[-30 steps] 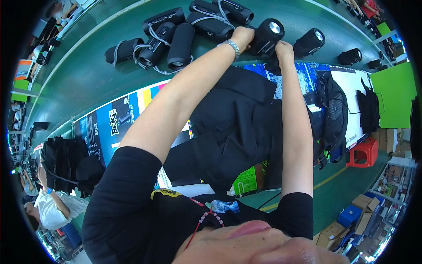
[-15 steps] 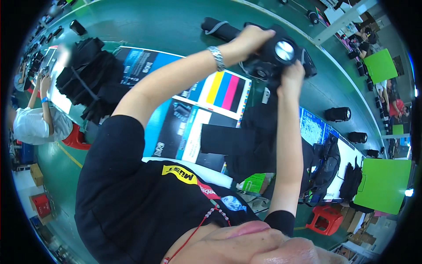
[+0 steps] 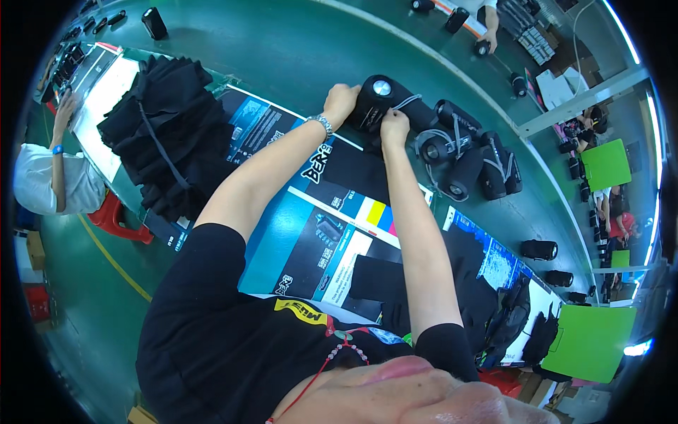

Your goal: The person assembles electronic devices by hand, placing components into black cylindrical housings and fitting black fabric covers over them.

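A black cylindrical speaker (image 3: pixel 369 113) stands tilted between my hands at the far edge of the printed sheets, its round silver end (image 3: pixel 382 88) facing up. My left hand (image 3: pixel 341 104), with a silver bracelet at the wrist, is closed against the speaker's left side. On the other side, my right hand (image 3: pixel 395 130) has its fingers curled in against the speaker, close to a grey cord; its fingertips are partly hidden. Just right of it lie several more black speakers (image 3: pixel 466 172) with grey cords. Black cloth (image 3: pixel 359 161) is spread below the held speaker.
To the left sits a big tied bundle of black cloth bags (image 3: pixel 166 131). Printed sheets (image 3: pixel 293 244) cover the table before me. More black cloth (image 3: pixel 459 272) lies by my right forearm. Single speakers (image 3: pixel 539 249) stand on the green surface. A co-worker (image 3: pixel 56 177) is at far left.
My hands and the speaker have come left, from over the group of speakers to the sheets' far edge. The view has shifted, showing more speakers on the right.
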Available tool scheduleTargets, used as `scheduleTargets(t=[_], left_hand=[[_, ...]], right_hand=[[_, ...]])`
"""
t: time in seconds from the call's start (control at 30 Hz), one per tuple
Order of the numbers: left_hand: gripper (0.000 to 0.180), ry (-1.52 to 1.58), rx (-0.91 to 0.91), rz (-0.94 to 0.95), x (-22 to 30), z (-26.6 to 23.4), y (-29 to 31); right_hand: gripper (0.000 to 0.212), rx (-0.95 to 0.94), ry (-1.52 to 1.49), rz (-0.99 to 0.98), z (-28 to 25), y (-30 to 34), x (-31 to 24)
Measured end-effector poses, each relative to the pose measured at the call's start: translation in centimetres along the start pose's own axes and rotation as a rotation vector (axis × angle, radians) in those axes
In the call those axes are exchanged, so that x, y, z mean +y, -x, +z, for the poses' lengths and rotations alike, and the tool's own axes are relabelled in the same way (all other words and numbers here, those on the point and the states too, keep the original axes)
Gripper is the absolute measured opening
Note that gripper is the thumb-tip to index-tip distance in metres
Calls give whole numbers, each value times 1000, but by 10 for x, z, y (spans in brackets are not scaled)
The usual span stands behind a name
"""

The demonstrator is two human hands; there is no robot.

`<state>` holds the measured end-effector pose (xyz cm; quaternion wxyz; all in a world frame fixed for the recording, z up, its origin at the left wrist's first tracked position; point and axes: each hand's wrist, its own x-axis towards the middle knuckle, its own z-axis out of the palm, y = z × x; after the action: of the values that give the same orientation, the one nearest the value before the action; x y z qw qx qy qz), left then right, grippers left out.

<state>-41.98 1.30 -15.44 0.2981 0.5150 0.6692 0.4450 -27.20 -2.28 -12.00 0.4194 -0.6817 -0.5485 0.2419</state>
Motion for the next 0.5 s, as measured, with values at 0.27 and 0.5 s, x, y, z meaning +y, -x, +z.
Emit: scheduleTargets(t=[0.27,0.5], left_hand=[[34,-27,94,296,12,21,17],[52,242,384,579,51,4,1]], right_hand=[[27,-25,502,-216,-54,1,-7],[30,-172,406,-73,-52,-10,-1]])
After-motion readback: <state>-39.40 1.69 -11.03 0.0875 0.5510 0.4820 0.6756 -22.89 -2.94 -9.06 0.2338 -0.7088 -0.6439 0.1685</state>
